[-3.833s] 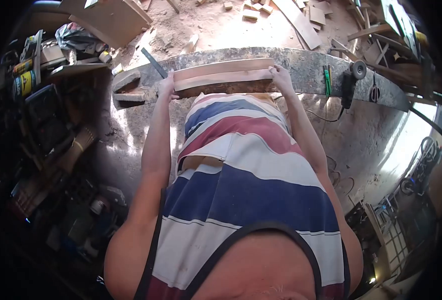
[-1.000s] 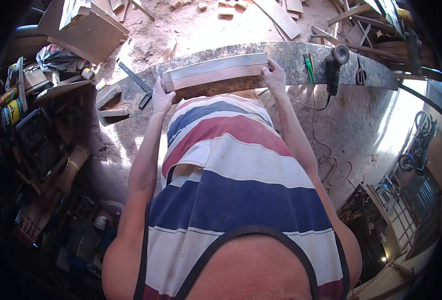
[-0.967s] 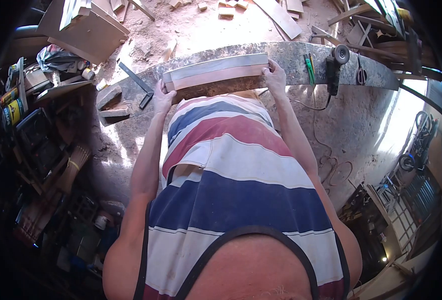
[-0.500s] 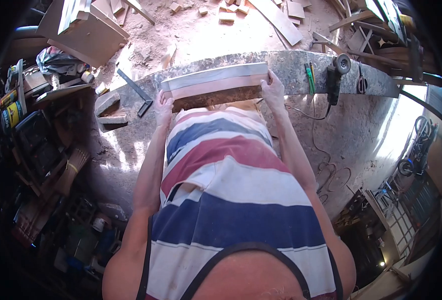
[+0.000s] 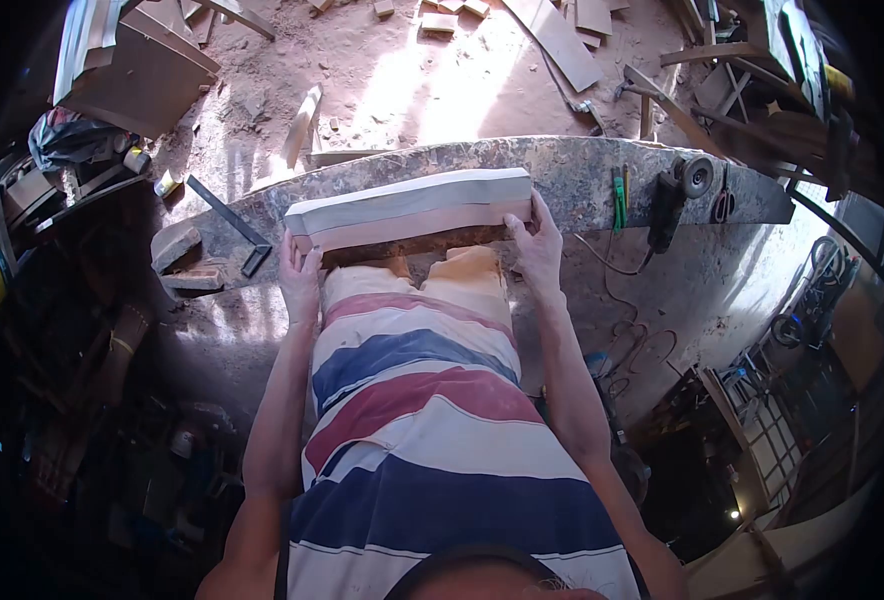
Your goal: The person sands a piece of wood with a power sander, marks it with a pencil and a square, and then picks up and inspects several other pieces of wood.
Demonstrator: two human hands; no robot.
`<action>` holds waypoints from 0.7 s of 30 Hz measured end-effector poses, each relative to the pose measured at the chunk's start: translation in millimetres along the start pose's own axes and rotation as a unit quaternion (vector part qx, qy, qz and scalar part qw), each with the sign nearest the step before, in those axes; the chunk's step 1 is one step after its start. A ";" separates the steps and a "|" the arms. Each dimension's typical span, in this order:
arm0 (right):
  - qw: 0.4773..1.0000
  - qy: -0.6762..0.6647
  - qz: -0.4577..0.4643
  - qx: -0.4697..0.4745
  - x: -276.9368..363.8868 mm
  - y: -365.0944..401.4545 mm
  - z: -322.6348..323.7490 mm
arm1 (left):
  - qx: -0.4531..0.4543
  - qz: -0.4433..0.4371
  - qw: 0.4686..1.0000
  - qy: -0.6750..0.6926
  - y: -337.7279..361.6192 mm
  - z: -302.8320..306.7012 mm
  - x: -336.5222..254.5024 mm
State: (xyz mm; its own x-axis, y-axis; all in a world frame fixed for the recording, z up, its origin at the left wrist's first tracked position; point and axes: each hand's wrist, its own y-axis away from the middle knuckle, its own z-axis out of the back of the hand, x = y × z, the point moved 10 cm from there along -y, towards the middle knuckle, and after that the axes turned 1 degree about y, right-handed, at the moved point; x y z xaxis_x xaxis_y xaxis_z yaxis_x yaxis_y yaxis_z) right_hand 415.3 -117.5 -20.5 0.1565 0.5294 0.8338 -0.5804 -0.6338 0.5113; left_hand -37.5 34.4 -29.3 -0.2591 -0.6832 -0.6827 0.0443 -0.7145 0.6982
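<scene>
A long wooden block point(image 5: 412, 225), pale on top with a pinkish side facing me, lies lengthwise across the near edge of the workbench point(image 5: 582, 160). My left hand point(image 5: 300, 282) grips its left end, thumb on the near side. At the other end my right hand point(image 5: 537, 250) is closed round the corner, fingers partly hidden behind the wood. A dark metal try square point(image 5: 230, 226) lies left of my left hand. To the right of my right hand are a green-handled tool point(image 5: 619, 203) and an angle grinder point(image 5: 674, 205).
Dark-handled scissors point(image 5: 724, 205) lie past the grinder, whose cord point(image 5: 617, 268) hangs off the bench. Rough block pieces point(image 5: 176, 247) sit at the bench's left end. Wood offcuts point(image 5: 438, 22) and a long board point(image 5: 554, 42) are on the dusty ground beyond.
The view has shifted, so the bench and tools appear lower. The block and both hands sit lower and slightly left in view; both hands keep their hold on its ends.
</scene>
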 end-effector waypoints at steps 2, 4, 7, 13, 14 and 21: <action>1.000 -0.004 -0.025 0.007 -0.7 -2.4 -0.8 | -0.003 0.000 1.000 -0.017 -5.1 4.1 6.3; 0.999 0.021 -0.043 0.016 -3.1 -1.8 -0.1 | -0.010 0.014 0.999 -0.028 -5.2 7.1 8.6; 0.994 0.099 -0.045 0.024 1.3 -3.9 1.2 | -0.015 0.041 0.999 -0.027 -8.2 8.5 10.5; 0.985 0.169 -0.041 0.016 8.9 -6.8 4.7 | -0.029 0.035 0.999 -0.010 -7.9 5.5 -1.6; 0.985 0.167 -0.038 0.013 10.9 -7.4 4.7 | -0.032 0.013 0.999 0.000 -7.8 3.5 -5.0; 0.986 0.159 0.040 -0.018 22.5 -5.1 7.4 | -0.068 -0.022 0.996 -0.054 -17.9 11.9 -1.7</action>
State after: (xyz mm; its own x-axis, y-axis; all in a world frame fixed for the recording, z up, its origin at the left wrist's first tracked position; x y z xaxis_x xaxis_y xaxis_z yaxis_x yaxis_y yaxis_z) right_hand 427.7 -106.6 -2.8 -0.1458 0.6321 0.7611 -0.6092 -0.6635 0.4343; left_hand -49.3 50.2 -38.1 -0.3648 -0.6366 -0.6795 0.1592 -0.7617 0.6281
